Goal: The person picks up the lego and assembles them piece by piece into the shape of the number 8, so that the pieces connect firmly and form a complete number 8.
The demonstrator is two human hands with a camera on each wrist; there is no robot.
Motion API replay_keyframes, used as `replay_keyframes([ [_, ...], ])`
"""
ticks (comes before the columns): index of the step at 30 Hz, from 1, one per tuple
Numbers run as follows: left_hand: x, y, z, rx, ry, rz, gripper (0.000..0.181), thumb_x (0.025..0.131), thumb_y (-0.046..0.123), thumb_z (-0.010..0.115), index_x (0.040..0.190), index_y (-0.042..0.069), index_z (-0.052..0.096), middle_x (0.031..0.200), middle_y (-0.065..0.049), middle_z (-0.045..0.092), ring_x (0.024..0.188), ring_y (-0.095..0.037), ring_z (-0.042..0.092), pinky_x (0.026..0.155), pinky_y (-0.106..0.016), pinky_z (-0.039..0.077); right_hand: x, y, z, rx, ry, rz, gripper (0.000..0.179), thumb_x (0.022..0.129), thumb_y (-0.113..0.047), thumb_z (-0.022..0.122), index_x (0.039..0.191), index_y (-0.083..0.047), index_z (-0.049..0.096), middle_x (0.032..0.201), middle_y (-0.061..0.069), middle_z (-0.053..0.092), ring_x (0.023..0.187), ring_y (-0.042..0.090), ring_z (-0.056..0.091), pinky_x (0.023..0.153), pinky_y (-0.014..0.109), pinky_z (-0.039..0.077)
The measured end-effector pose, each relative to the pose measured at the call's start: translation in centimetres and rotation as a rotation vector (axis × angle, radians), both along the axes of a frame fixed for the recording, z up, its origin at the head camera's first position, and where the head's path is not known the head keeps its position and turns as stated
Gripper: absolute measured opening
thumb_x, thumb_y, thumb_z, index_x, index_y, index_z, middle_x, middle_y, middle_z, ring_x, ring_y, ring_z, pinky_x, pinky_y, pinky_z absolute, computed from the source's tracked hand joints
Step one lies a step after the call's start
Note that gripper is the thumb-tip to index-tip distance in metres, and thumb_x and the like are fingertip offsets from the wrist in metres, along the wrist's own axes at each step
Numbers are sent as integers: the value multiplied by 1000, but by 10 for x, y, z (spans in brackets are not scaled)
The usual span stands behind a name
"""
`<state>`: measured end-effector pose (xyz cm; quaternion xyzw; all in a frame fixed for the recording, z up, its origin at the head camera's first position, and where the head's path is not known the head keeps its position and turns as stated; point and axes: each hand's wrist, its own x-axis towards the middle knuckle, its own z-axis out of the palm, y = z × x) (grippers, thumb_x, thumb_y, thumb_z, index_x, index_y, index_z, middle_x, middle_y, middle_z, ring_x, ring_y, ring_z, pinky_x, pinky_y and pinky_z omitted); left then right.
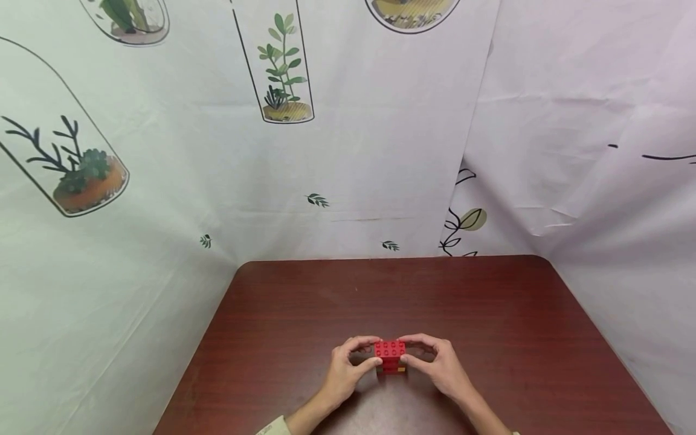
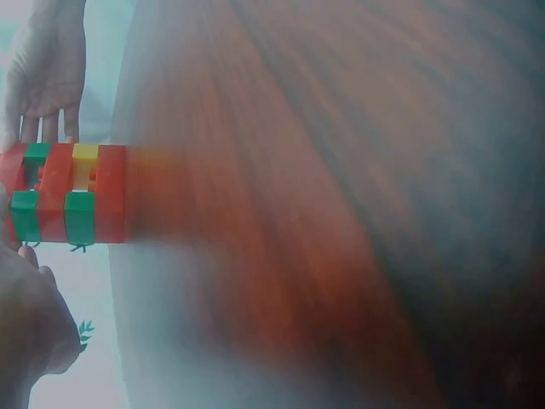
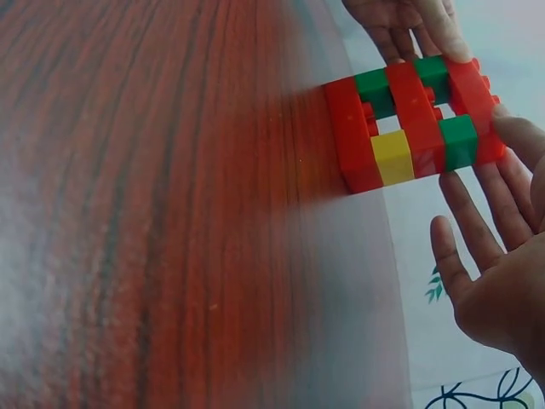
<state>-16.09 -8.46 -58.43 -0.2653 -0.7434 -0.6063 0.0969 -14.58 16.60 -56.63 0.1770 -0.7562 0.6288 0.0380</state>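
Note:
A small stack of toy bricks (image 1: 389, 354), red on top with green and yellow pieces in its layers, stands on the dark wooden table (image 1: 380, 290) near the front edge. My left hand (image 1: 371, 351) pinches its left side between thumb and forefinger. My right hand (image 1: 409, 350) pinches the right side the same way. In the left wrist view the brick stack (image 2: 68, 192) lies between my left palm (image 2: 30, 332) and the right hand's fingers (image 2: 47, 77). The right wrist view shows the brick stack (image 3: 413, 123) with gaps between its bricks, the right hand's fingers (image 3: 485, 230) beside it.
White curtains printed with plants (image 1: 283, 66) close in the table at the back and on both sides. The table's right edge (image 1: 598, 338) runs close to the right curtain.

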Motion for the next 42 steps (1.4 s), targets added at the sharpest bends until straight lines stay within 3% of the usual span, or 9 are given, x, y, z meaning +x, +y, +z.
replay_keyframes([
  [20,0,-2,-5,-5,-6,13,37,88,6,86,123,13,76,116,-5,78,96,-37,69,82,-48,59,0,-2,-5,-23,-21,11,30,92,-12,84,121,-9,77,116,7,78,98,29,76,79,35,63],
  [33,1,0,3,6,5,0,34,90,9,85,122,13,77,116,-4,78,94,-37,68,80,-44,60,0,-2,-2,-3,-7,-9,30,91,-13,86,119,-13,78,114,4,79,97,24,75,80,34,62],
  [42,0,-1,0,-17,-8,12,33,90,12,86,121,17,77,112,-2,78,90,-36,68,77,-44,60,0,-1,-2,-33,-12,12,30,92,-11,84,121,-10,77,116,8,78,98,29,76,79,34,63],
])
